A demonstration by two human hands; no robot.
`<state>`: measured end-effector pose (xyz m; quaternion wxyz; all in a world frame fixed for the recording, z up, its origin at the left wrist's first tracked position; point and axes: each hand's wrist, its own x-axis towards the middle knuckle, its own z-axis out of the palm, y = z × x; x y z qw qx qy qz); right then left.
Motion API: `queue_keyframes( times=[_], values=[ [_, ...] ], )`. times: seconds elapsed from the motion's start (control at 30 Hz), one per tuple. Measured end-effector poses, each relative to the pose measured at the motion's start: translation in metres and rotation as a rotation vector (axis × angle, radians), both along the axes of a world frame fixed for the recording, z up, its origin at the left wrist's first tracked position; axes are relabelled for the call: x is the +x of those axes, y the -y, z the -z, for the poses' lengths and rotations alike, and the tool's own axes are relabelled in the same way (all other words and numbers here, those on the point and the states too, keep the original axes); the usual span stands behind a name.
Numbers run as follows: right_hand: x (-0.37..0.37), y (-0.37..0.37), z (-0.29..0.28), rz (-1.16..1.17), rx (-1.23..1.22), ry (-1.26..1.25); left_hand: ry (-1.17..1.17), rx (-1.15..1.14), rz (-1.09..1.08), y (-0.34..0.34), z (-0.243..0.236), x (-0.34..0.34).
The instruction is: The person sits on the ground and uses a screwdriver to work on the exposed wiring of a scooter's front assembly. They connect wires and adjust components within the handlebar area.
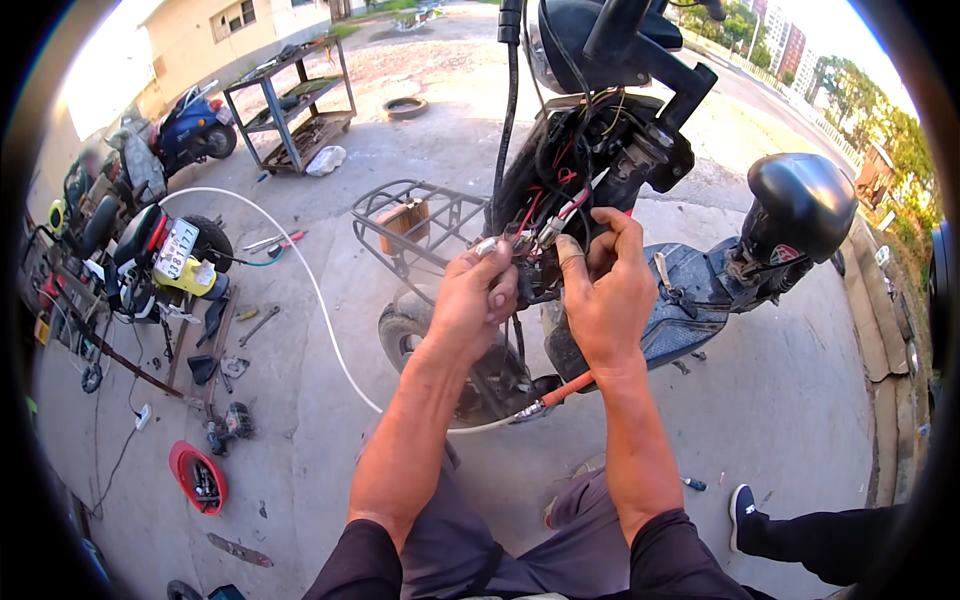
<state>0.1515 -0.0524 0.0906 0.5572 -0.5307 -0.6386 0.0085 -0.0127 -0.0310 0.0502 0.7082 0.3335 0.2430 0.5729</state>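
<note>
Going by a clock face on the middle of the view, a yellow scooter (200, 280) stands at nine o'clock, and at eight a red bowl (178, 462) on the concrete holds dark metal parts. A metal rack (270, 105) stands between ten and eleven. A pale hose (322, 312) curves down from ten o'clock toward seven. Nearer in, at ten, is a brown block (404, 226). The left hand (475, 290) is just off the middle, its fingers curled and its thumb and forefinger brought together beside the wires; whether that grip has hold of one cannot be told. The wires (535, 205), red and black among them, spill at one o'clock from the opened front of a scooter (680, 325), with a white connector (550, 231) between the hands. The right hand (605, 285), at three o'clock, has thumb and forefinger bent toward that connector; how tightly its grip is closed cannot be told. An orange hose section (568, 388) lies between four and five, a dark shoe (740, 515) past four. A glossy black rounded part (800, 205) rises between two and three.
</note>
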Motion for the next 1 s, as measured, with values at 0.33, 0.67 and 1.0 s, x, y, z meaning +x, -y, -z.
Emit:
queue_keyframes(
  times=[0.33,0.67,1.0],
  values=[
    [-0.001,-0.012,0.014,-0.105,0.179,0.307,-0.143,0.080,-0.035,-0.001,-0.002,0.000],
    [0.012,-0.031,0.025,-0.369,0.059,-0.050,-0.595,0.285,-0.402,0.007,-0.005,0.006],
    [0.021,-0.036,0.029,-0.487,0.087,-0.080,-0.877,0.655,-0.593,0.018,-0.004,0.012]
  ],
)
